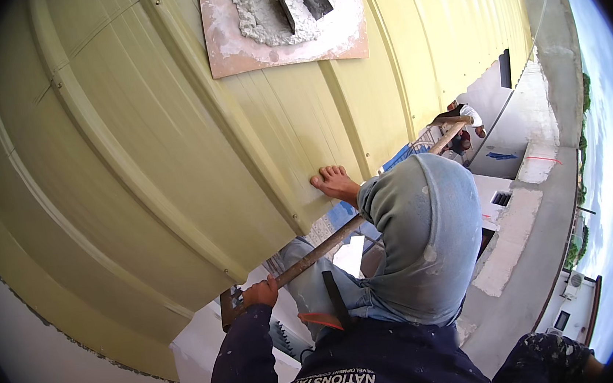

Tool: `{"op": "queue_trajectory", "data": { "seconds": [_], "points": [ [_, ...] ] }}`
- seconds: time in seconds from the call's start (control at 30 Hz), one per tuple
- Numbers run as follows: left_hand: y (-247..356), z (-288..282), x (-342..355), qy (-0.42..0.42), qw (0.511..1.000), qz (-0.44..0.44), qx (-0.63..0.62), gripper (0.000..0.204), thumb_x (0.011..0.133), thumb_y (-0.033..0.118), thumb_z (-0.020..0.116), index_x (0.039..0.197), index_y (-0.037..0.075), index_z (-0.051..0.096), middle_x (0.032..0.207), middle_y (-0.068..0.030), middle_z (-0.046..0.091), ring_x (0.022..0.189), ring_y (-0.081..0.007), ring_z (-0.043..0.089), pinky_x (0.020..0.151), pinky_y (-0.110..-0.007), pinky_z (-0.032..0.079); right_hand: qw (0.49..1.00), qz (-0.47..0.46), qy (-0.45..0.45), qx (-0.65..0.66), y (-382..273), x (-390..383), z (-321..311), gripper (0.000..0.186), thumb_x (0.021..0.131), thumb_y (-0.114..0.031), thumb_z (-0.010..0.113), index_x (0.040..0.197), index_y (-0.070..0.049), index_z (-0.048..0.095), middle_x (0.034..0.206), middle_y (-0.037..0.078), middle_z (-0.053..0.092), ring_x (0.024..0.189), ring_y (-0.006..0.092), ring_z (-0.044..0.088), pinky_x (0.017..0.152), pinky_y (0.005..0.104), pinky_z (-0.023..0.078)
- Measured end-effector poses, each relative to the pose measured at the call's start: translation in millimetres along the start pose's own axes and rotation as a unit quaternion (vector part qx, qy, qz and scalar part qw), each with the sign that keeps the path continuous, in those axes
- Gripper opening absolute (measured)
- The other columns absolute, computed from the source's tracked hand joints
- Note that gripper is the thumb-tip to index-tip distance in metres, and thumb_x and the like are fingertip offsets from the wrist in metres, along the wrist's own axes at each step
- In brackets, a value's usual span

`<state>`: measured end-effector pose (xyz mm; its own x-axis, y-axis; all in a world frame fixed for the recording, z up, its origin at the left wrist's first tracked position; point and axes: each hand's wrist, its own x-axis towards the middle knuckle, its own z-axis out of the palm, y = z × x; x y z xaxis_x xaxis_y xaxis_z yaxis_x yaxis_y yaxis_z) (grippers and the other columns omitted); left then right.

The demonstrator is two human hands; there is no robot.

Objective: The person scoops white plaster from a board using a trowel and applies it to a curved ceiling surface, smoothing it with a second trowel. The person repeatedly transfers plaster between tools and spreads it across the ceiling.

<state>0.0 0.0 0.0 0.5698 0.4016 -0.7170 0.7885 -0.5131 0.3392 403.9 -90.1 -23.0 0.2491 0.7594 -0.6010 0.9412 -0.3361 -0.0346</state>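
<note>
A brown pole (320,251), taken as the landmark, runs obliquely beside the edge of a yellow ribbed roof sheet (155,147), its long axis slanting from the person's left side away toward the right. The left hand (261,293) closes around the pole close to its near end, with the fingers wrapped over it; the pole thus lies within this grasp and crosses the palm, and no gap between hand and pole can be made out. The near end meets a rusty bracket (228,307) just beyond the left hand. The left is the nearer hand: the paint-spattered right sleeve (544,360) lies on the body side of the pole, well apart from it, and its fingers fall outside the view, so whether they are open or hold anything cannot be told. A bent knee in faded jeans (429,239) covers the middle of the pole. On the roof side, a bare foot (335,183) rests on the sheet near the pole; farther out on that side lies a pinkish board (235,64) bearing a pale plaster mound (257,19) and a dark flat tool (282,5). Near the far end of the pole, a co-worker (469,113) is partly visible.
</note>
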Motion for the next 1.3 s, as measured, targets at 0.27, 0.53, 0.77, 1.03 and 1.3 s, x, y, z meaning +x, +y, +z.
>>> {"op": "queue_trajectory", "data": {
  "seconds": [0.27,0.53,0.77,1.03,1.3],
  "points": [
    [4.9,-10.6,2.7,-0.026,0.999,-0.008,-0.026,0.058,0.097,0.045,0.037,0.074,0.007,0.074,0.071,-0.0202,0.069,0.067,-0.0398,0.069,0.072,-0.052,0.053,0.999,-0.008,-0.031,-0.005,-3.1,8.4,-32.0,0.031,0.102,-0.032,0.038,0.130,-0.021,0.043,0.132,0.019,0.049,0.120,0.0385,0.049,0.095,0.0526,0.041],
    [-3.6,-2.9,-2.1,-0.092,0.994,-0.025,-0.057,0.066,0.096,0.053,0.030,0.082,0.006,0.075,0.078,-0.0186,0.072,0.074,-0.0379,0.071,0.076,-0.053,0.052,0.999,0.000,-0.025,0.023,0.7,17.5,-23.9,0.029,0.101,-0.032,0.039,0.127,-0.020,0.044,0.129,0.019,0.049,0.118,0.0385,0.049,0.095,0.0524,0.041],
    [-7.7,9.9,6.3,-0.168,0.984,-0.026,-0.062,0.068,0.097,0.053,0.024,0.098,0.006,0.074,0.091,-0.0211,0.072,0.083,-0.0384,0.071,0.083,-0.055,0.051,0.999,0.011,-0.019,0.035,17.2,33.4,-23.1,0.028,0.100,-0.032,0.040,0.125,-0.020,0.044,0.127,0.019,0.050,0.116,0.0385,0.050,0.094,0.0523,0.041],
    [-16.9,32.2,5.3,-0.075,0.994,0.021,-0.080,0.063,0.097,0.053,0.032,0.087,0.006,0.073,0.072,-0.0168,0.071,0.062,-0.0378,0.069,0.060,-0.055,0.052,0.999,0.023,-0.028,0.032,25.4,34.7,-36.6,0.026,0.099,-0.032,0.041,0.122,-0.020,0.045,0.124,0.019,0.050,0.114,0.0384,0.050,0.093,0.0522,0.042],
    [-8.8,24.6,-5.3,0.022,0.994,-0.001,-0.108,0.064,0.094,0.053,0.037,0.065,0.008,0.071,0.062,-0.0145,0.068,0.057,-0.0328,0.068,0.061,-0.050,0.053,0.998,0.039,-0.039,0.019,30.2,24.0,-35.6,0.025,0.099,-0.032,0.042,0.120,-0.019,0.045,0.121,0.019,0.050,0.112,0.0384,0.050,0.092,0.0521,0.042]
  ]
}}
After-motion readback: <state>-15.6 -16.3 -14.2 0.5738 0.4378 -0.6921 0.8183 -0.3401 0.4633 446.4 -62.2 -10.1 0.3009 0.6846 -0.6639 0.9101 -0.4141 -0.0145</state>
